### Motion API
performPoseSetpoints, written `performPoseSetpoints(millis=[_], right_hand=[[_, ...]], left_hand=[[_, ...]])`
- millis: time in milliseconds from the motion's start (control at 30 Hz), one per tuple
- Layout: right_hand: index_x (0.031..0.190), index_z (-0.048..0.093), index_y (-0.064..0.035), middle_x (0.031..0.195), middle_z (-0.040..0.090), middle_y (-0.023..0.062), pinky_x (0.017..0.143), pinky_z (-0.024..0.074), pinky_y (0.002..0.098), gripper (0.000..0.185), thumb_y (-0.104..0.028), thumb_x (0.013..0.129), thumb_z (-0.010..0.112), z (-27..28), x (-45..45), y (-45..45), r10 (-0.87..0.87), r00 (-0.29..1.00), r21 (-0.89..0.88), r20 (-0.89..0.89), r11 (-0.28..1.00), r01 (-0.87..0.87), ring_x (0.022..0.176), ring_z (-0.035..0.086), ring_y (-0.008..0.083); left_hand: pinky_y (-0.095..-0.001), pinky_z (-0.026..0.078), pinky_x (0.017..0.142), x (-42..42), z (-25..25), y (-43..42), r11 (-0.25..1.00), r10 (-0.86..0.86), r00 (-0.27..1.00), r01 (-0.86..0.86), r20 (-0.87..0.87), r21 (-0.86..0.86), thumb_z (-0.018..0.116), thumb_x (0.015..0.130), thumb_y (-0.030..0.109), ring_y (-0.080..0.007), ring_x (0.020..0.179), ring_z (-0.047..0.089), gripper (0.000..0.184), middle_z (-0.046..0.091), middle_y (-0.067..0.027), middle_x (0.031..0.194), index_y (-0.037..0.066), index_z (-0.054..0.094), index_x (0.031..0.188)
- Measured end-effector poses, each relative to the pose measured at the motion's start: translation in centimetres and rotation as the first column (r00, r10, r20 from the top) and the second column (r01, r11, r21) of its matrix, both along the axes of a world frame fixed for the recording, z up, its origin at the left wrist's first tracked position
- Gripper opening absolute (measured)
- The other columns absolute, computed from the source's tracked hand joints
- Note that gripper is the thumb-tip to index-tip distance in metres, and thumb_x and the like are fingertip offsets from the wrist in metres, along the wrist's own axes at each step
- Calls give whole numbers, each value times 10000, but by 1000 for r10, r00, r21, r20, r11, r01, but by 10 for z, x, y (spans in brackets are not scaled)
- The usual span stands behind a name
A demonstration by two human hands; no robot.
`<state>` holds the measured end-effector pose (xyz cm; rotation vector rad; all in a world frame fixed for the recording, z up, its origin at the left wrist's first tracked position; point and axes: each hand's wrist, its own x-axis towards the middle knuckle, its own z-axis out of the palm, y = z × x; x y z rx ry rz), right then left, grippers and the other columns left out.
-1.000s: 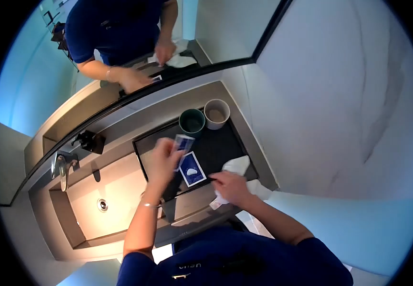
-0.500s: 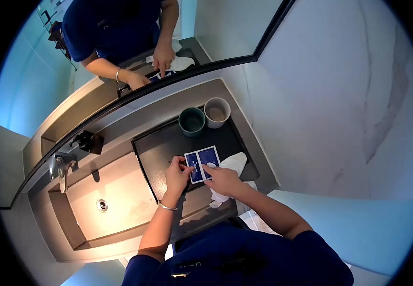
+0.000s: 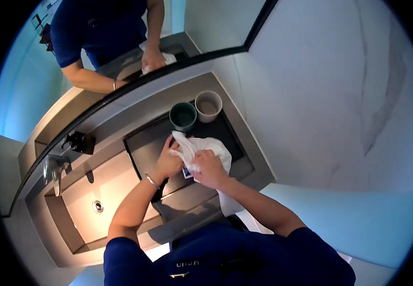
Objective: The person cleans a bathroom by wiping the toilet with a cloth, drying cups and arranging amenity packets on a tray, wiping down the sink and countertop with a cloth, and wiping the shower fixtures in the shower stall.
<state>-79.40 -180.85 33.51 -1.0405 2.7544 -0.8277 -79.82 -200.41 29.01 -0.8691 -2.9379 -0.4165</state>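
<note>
My right hand is closed on a white cloth, bunched over the black tray. At the cloth's left edge is my left hand, its fingers partly behind a raised fold; whether they grip it cannot be made out. Beneath the cloth, between my hands, a corner of a blue card with a white border shows; the rest is covered. Just beyond the cloth stand a green cup and a white cup, side by side.
To the left lies a sink basin with a metal faucet and a black dispenser behind it. A black-framed mirror runs along the back, and a marbled wall rises on the right.
Two blue cards lay side by side under my fingers; the white cloth has moved left from the tray's right side and now covers most of them. My right hand has taken hold of the cloth.
</note>
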Motion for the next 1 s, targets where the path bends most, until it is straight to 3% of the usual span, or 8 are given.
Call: performPoseSetpoints(millis=[67,167,467,633,733,800,900,1000], right_hand=[[921,621,-74,959,579,125,774,457,413,286,-254,707,684,10,22,-6,42,999,319,-12,947,-36,954,549,301],[900,624,-35,904,601,165,723,473,435,268,-250,739,632,47,20,15,-22,820,47,572,999,-6,884,579,338],[840,633,-46,862,616,124,734,510,402,154,-144,731,584,-23,128,-78,393,897,98,200,903,-418,884,610,281],[777,621,-39,856,642,156,713,486,415,238,-275,742,623,7,106,-15,-48,891,90,452,996,8,793,619,346],[883,644,6,756,637,101,640,473,316,360,-313,721,685,76,96,85,-22,399,-153,917,903,401,716,604,157],[926,629,-32,833,630,41,707,460,269,315,-236,706,724,108,127,127,6,334,-181,943,848,498,769,581,108],[886,622,-21,833,612,53,723,446,277,276,-198,696,715,151,189,150,259,389,-466,884,543,698,796,572,122],[933,571,23,852,598,103,738,456,307,353,-208,686,673,182,269,172,347,792,-772,503,-231,592,805,584,186]], left_hand=[[-515,144,1083,0,10,5,999,24,999,-23,-24,45,475,843,299,-256,1330,289,437,355,-52,1427,265,503,1278],[-518,180,1068,2,18,7,999,27,1000,-27,-13,19,451,896,326,-260,1326,292,407,356,-65,1419,269,485,1298],[-487,164,1081,2,17,9,998,64,998,-64,-28,25,455,911,344,-240,1322,287,435,361,-59,1411,257,433,1336],[-489,150,1085,1,21,7,990,35,988,-55,151,131,458,909,266,-303,1349,241,535,301,-124,1446,135,306,1406],[-484,136,1094,14,47,16,914,67,972,-150,225,376,507,879,225,-340,1359,209,607,254,-175,1460,83,264,1418],[-469,125,1102,48,86,36,834,-147,936,-56,319,548,625,802,282,-348,1370,175,776,205,-208,1471,39,227,1422],[-436,115,1109,125,122,109,723,-671,586,377,454,579,750,663,418,-342,1372,162,1015,223,-208,1459,37,202,1427],[-517,266,1015,221,26,160,617,-763,266,570,589,542,628,767,421,-324,1258,344,661,406,-174,1311,108,397,1302]])
